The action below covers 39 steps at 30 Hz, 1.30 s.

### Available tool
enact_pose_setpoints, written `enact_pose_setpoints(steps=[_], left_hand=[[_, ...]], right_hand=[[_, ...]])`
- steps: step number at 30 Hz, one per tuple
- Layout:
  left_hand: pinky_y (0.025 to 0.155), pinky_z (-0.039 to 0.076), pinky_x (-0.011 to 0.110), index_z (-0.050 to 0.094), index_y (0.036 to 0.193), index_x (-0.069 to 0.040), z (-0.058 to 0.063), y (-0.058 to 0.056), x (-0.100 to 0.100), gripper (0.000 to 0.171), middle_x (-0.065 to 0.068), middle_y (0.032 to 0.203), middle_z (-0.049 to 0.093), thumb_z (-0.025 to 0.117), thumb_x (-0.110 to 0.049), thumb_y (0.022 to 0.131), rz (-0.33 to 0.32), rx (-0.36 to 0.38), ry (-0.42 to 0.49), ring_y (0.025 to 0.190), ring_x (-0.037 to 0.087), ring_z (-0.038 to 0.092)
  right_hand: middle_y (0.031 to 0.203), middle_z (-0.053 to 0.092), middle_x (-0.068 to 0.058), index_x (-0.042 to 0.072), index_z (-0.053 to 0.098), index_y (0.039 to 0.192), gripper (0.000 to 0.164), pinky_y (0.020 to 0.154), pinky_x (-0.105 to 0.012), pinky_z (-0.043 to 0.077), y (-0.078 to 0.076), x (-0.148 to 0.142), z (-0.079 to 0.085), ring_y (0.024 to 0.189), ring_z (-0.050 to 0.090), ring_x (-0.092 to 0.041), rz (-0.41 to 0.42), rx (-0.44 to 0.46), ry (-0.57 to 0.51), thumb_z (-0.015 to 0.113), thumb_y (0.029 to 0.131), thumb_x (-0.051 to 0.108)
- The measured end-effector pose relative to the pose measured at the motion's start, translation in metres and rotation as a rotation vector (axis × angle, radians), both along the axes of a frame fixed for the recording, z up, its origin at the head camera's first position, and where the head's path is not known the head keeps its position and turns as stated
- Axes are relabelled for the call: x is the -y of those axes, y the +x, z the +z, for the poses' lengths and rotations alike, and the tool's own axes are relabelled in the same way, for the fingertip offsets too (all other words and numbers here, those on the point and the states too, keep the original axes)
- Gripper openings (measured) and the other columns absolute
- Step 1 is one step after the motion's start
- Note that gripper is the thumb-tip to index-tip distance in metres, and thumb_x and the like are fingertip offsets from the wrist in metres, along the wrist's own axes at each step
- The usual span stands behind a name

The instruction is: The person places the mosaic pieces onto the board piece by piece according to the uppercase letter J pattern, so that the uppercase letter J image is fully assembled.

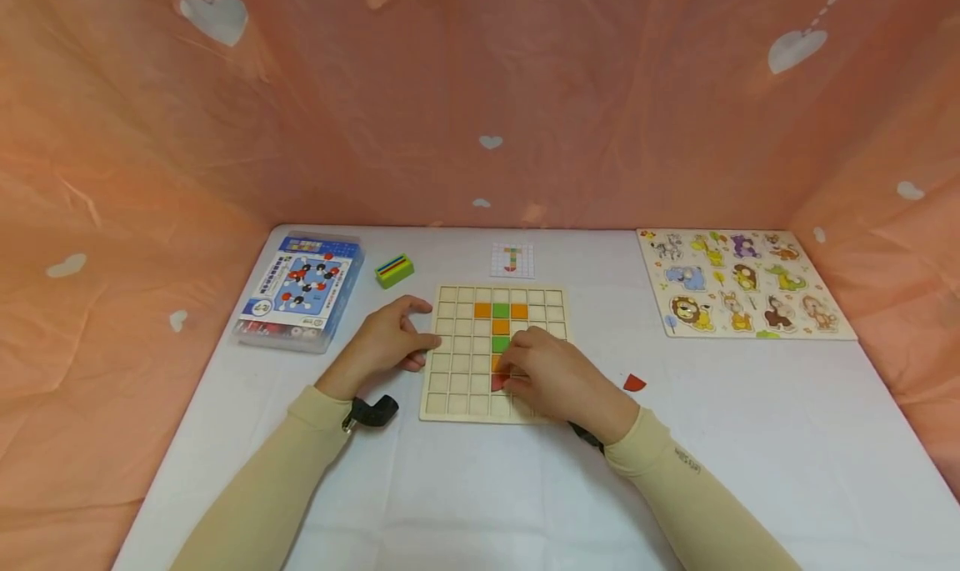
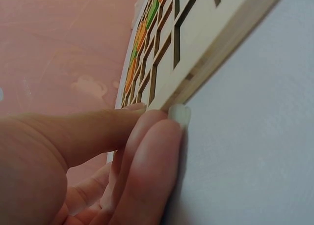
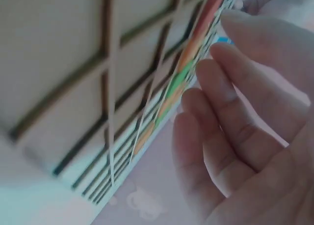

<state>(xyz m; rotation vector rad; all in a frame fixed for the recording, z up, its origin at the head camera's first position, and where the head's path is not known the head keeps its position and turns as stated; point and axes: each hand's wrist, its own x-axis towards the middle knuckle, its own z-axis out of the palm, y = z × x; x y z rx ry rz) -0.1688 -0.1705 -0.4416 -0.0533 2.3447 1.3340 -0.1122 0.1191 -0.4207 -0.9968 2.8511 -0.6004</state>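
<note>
A square wooden grid board (image 1: pixel 459 363) lies on the table. My left hand (image 1: pixel 382 336) grips its left edge; in the left wrist view the thumb (image 2: pixel 113 129) and fingertips meet at the rim. Orange tiles (image 1: pixel 519 311) and green tiles (image 1: pixel 501 344) form a top row and a column. A red rounded piece (image 1: pixel 498 383) sits at the lower end of that column. My right hand (image 1: pixel 551 375) is over it, partly hiding it, fingertips at the piece. The right wrist view shows the red piece (image 3: pixel 208 14) level with the grid, beside loosely bent fingers.
A loose red quarter-round piece (image 1: pixel 634 383) lies right of my right hand. A pattern card (image 1: pixel 513 260) and a green box of coloured sticks (image 1: pixel 394 271) stand behind the board. At left is a plastic molecule-kit case (image 1: pixel 300 292); at right, an animal puzzle board (image 1: pixel 746 283).
</note>
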Motion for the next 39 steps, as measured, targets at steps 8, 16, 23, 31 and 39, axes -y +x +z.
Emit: enact_pose_setpoints(steps=[8, 16, 23, 31, 39], left_hand=[[0.063, 0.065, 0.028, 0.053, 0.151, -0.011, 0.000, -0.001, 0.000, 0.063, 0.012, 0.089, 0.066, 0.084, -0.016, 0.096, -0.001, 0.008, 0.006, 0.066, 0.015, 0.073], [0.063, 0.066, 0.029, 0.053, 0.151, -0.012, 0.002, 0.001, 0.001, 0.064, 0.012, 0.089, 0.066, 0.084, -0.017, 0.096, 0.022, 0.019, -0.002, 0.066, 0.016, 0.072], [0.063, 0.065, 0.028, 0.053, 0.151, -0.013, 0.003, 0.001, -0.002, 0.064, 0.012, 0.090, 0.065, 0.084, -0.017, 0.096, 0.026, 0.026, 0.002, 0.067, 0.016, 0.072], [0.063, 0.065, 0.027, 0.052, 0.152, -0.011, 0.002, 0.002, -0.002, 0.064, 0.011, 0.089, 0.064, 0.084, -0.017, 0.096, 0.015, 0.020, 0.008, 0.066, 0.015, 0.072], [0.064, 0.066, 0.029, 0.053, 0.151, -0.012, 0.003, 0.002, -0.002, 0.063, 0.012, 0.090, 0.065, 0.084, -0.016, 0.096, 0.024, 0.020, -0.005, 0.066, 0.016, 0.072]], right_hand=[[0.106, 0.070, 0.002, 0.012, 0.082, 0.108, 0.015, 0.088, -0.037, 0.062, 0.006, -0.048, 0.003, 0.105, 0.065, -0.017, -0.087, 0.025, 0.010, 0.083, 0.093, 0.012], [0.106, 0.071, 0.002, 0.013, 0.081, 0.107, 0.019, 0.087, -0.038, 0.061, 0.019, -0.108, -0.001, 0.101, 0.064, -0.016, -0.181, 0.007, 0.074, 0.086, 0.090, 0.010], [0.105, 0.072, 0.002, 0.013, 0.082, 0.107, 0.018, 0.090, -0.044, 0.062, 0.026, -0.134, -0.002, 0.103, 0.066, -0.020, -0.230, 0.003, 0.114, 0.086, 0.089, 0.011], [0.102, 0.072, 0.005, 0.018, 0.083, 0.102, 0.016, 0.090, -0.046, 0.061, 0.029, -0.153, -0.001, 0.102, 0.068, -0.021, -0.233, -0.029, 0.129, 0.084, 0.088, 0.009], [0.104, 0.073, 0.003, 0.020, 0.081, 0.101, 0.013, 0.089, -0.047, 0.060, 0.030, -0.159, -0.002, 0.101, 0.068, -0.022, -0.249, -0.037, 0.094, 0.083, 0.091, 0.012]])
